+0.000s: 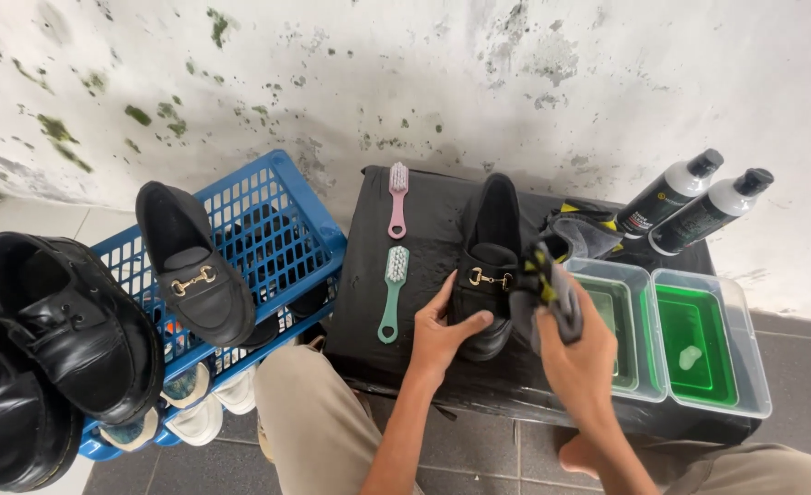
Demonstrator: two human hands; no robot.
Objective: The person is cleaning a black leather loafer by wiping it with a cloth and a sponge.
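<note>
A black loafer (490,240) with a gold buckle stands on a low black-covered table (424,229). My left hand (442,332) grips its toe, thumb lying across the front. My right hand (578,353) holds a grey cloth (543,291) with yellow and black trim, pressed against the shoe's right side. A second grey cloth (589,229) lies behind it on the table.
A pink brush (397,198) and a green brush (394,290) lie left of the shoe. Two clear tubs (690,344) with green liquid and two grey bottles (699,202) sit to the right. A blue crate (277,229) at left carries a matching loafer (193,266); black lace-up shoes (57,339) stand beside it.
</note>
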